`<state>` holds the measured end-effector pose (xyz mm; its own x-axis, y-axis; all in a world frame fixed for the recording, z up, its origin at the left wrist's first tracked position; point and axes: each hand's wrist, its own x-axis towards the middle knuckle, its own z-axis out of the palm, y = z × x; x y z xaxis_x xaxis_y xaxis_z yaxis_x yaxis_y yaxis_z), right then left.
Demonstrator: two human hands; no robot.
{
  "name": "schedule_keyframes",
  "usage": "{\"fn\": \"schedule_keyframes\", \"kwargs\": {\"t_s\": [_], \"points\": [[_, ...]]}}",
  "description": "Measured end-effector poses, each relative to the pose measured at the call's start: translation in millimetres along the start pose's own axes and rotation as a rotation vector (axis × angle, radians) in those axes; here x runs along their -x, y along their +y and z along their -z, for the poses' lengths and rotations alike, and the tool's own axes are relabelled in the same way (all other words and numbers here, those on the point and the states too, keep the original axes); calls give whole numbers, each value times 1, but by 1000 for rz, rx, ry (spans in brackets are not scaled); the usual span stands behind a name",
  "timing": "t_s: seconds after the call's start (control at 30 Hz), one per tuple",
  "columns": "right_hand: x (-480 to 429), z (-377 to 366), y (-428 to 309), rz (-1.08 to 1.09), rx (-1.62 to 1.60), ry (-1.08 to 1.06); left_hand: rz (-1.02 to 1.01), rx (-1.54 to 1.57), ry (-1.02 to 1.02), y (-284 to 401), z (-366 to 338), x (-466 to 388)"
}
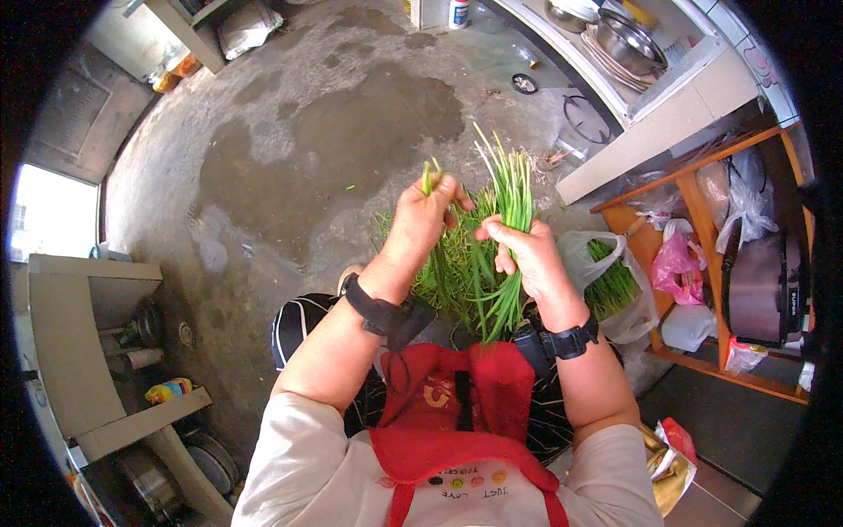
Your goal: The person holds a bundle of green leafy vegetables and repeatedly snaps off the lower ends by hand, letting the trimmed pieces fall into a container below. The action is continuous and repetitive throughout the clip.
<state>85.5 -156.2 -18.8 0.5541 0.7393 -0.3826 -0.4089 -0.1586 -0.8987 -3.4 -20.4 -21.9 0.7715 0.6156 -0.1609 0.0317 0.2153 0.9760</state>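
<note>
My right hand point(527, 253) is closed around a bunch of garlic chives point(514, 188). Their pale stem ends point up and away from me, and the green leaves hang below the fist. To its left, my left hand point(421, 214) pinches a few yellowish-green leaf pieces point(428, 178) between thumb and fingers. Below both hands a loose heap of green chives point(438, 277) lies on the floor in front of my knees, partly hidden by my forearms. Beside my right forearm a white plastic bag point(635, 319) stands with more chives point(609, 280) in it.
Wet patches darken the concrete floor point(263, 191). At right are a wooden shelf point(698, 217) with plastic bags and a cooker point(757, 286), and a cabinet with steel bowls point(625, 43). A shelf unit point(72, 342) with pans stands at left. A small black dish point(525, 83) lies ahead.
</note>
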Motion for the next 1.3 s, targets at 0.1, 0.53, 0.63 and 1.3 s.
{"fn": "schedule_keyframes", "kwargs": {"t_s": [0.1, 0.53, 0.63, 1.3], "points": [[0, 2, 2, 2, 61, 6, -57, 53, 12, 2, 11, -5], [2, -5, 8, -36, 196, -102, 100, 224, 67, 14, 18, -3], [2, 3, 7, -55, 193, -72, -8, 212, 173, 23, 43, -10], [2, 32, -30, 179, 67, 196, -33, 268, 211, 38, 78, -8]]}}
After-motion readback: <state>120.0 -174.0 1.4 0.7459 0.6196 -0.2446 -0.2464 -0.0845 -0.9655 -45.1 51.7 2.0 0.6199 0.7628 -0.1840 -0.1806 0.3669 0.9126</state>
